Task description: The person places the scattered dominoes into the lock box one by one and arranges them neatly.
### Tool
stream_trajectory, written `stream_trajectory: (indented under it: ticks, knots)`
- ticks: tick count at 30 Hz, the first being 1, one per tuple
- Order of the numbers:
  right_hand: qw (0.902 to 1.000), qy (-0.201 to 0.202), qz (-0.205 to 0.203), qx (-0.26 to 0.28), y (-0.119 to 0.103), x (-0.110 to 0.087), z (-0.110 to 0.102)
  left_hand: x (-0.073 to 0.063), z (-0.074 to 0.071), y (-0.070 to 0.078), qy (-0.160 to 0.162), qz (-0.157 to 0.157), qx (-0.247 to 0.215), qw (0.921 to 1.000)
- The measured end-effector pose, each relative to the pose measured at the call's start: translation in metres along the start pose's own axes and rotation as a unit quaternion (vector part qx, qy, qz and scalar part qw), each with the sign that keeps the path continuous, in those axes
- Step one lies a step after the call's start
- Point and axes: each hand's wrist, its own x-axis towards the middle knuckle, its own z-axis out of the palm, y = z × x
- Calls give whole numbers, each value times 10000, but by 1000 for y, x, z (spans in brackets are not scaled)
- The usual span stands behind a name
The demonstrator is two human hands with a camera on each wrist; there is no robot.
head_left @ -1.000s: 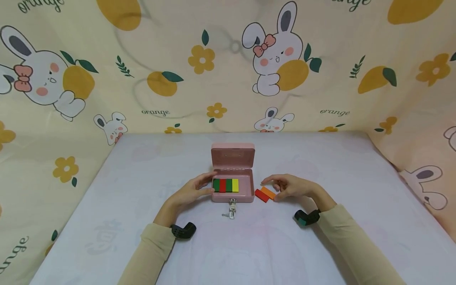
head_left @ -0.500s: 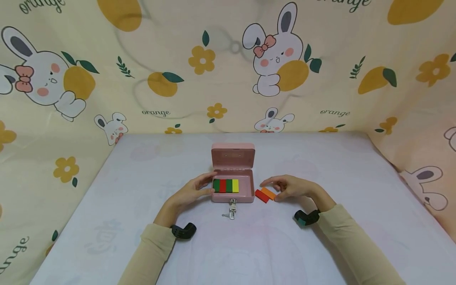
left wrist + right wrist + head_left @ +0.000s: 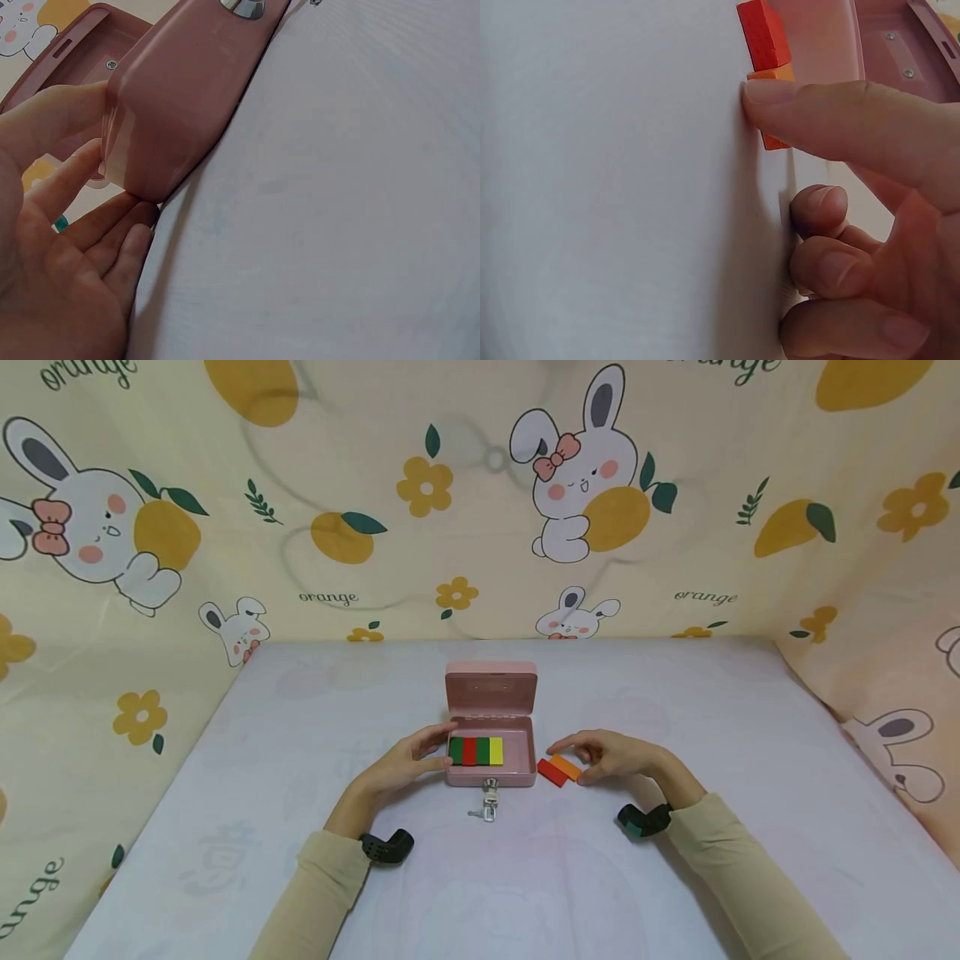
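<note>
A small pink metal cash box (image 3: 519, 761) stands with its lid (image 3: 491, 688) raised. Inside, on the left, lie flat domino-like blocks side by side: green (image 3: 456, 751), red (image 3: 469, 752), another green (image 3: 483, 752) and yellow (image 3: 497, 752). My left hand (image 3: 408, 760) rests its fairly straight fingers and thumb against the box's left end. Outside the right wall, a red block (image 3: 551, 772) and an orange block (image 3: 566, 767) lie touching on the table. My right hand (image 3: 618, 753) spans the orange block lengthwise between thumb and index finger, the other fingers curled; the index contact is hidden in the right wrist view.
A silver lock (image 3: 490, 799) with a small key (image 3: 476, 813) hangs at the box's front. White cloth covers the table (image 3: 480, 885). Behind it rises a backdrop (image 3: 465, 543) printed with rabbits and oranges. Each wrist wears a black camera, such as the left one (image 3: 387, 846).
Almost nothing moves. The right hand and forearm shift very slightly, while the left hand, box and blocks keep their places.
</note>
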Motion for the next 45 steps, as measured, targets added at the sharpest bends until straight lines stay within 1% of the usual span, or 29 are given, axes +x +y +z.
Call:
stream_trajectory:
  ticks: [8, 11, 14, 25, 34, 38, 42, 45]
  knots:
    - [10000, 43, 14, -15, 1, 0, 1, -1, 0, 1, 83, -113, 1, 9999]
    - [10000, 76, 1, -21, 2, 1, 1, -1, 0, 1, 101, -69, 47, 9999]
    - [9999, 112, -19, -31, 3, 1, 1, 0, 0, 1, 127, -107, 1, 9999]
    - [9997, 225, 9, -11, 3, 1, 1, 1, 1, 0, 140, -95, -33, 9999]
    - [9988, 322, -66, 354, 7, -1, 2, 2, 1, 0, 148, -142, -101, 9997]
    - [9977, 389, -202, 520, 10, -1, 2, 2, 1, -1, 137, -143, -113, 9997]
    - [9962, 560, -233, 630, 10, -1, 4, 2, 2, 0, 138, -153, -151, 9997]
    - [9954, 689, -153, 644, 8, -1, 5, 1, 2, 0, 144, -123, -194, 9996]
